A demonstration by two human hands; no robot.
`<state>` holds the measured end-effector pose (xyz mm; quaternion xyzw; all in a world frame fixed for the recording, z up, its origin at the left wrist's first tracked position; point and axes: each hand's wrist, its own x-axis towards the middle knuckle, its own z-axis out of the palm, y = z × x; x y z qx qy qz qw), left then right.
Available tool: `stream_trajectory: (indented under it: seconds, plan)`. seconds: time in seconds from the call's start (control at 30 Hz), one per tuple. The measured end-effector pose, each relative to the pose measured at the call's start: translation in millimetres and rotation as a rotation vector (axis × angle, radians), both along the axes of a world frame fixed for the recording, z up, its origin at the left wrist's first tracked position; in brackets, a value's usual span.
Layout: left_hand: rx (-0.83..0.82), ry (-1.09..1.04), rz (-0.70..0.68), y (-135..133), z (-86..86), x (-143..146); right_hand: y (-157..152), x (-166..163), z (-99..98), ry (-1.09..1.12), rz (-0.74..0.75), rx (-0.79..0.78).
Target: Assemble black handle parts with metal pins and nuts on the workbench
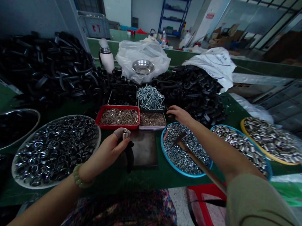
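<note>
My left hand [109,150], with a beaded bracelet at its wrist, is closed round a black curved part [129,157]. A shiny ridged metal piece [125,133] shows between its thumb and fingers. The black part hangs over a flat metal plate [145,149] on the green table. Stretched forward, my right hand [178,114] has its fingers bent together at the front edge of a heap of black parts [197,93]. Whatever it pinches, if anything, cannot be made out. Just left of it are a tray of bolts [150,97] and a tray of small brownish pieces [152,119].
A hammer [197,161] lies across a blue-rimmed basin of small metal parts [170,157]. A red tray [97,121] holds small pins. Black rings fill a large basin [56,152] at left. Metal cylinders fill a yellow-rimmed basin [271,140]. A flask [106,58] stands behind.
</note>
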<state>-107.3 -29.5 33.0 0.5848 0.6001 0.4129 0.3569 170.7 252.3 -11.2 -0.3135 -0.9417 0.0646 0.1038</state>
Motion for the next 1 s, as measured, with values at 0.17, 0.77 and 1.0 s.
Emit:
stream_trajectory:
  seconds: [0.17, 0.77, 1.0]
  plan:
    - [-0.024, 0.003, -0.018, 3, -0.8, 3, -40, -3, 29.6, 1.045, -0.400, 0.061]
    - [0.016, 0.262, -0.207, -15, 6.9, 17, -251, -83, 51.7, 0.766, -0.322, -1.095]
    - [0.011, 0.687, -0.210, -14, 8.8, 10, -249, -87, 56.3, 0.582, -0.254, -0.757]
